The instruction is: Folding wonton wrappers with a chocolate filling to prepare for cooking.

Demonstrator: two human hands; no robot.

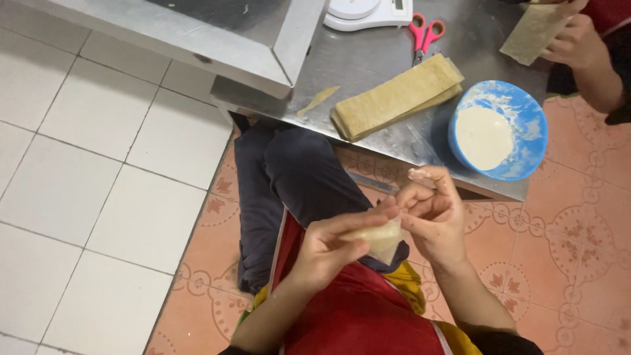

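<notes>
Person sits w/ legs under a low stainless-steel bench [388,62], both hands raised over the lap, just below the bench's front edge. Left hand [325,253] & right hand [430,217] meet on 1 small pale, thin pastry wrapper piece [380,236], folded into a rough triangle. Left grip: thumb & forefinger pinched on the wrapper's left edge, other fingers curled under. Right grip: fingertips clenched on the wrapper's upper right corner, the 2 hands touching at that spot. White paste smeared on the right fingertips [417,175].

On the bench, near its front edge: long flat stack of tan rectangular pastry sheets [394,97], lying at a slant. Just right of it, a round blue plastic bowl w/ white paste inside [498,130], paste smeared up its walls. 1 loose thin strip of pastry [317,100] lies left of the stack, apart from it. Behind the stack, pink-handled scissors [424,36], next to a white kitchen scale [368,13] at the far edge, only partly in view.

Top right: another person's hand [578,39] holds 1 flat tan pastry sheet [534,33] over the bench corner.

Floor: white tiles [85,164] on the left, terracotta patterned tiles [565,230] on the right. Red apron [358,315] & dark trousers [289,177] cover the lap.
</notes>
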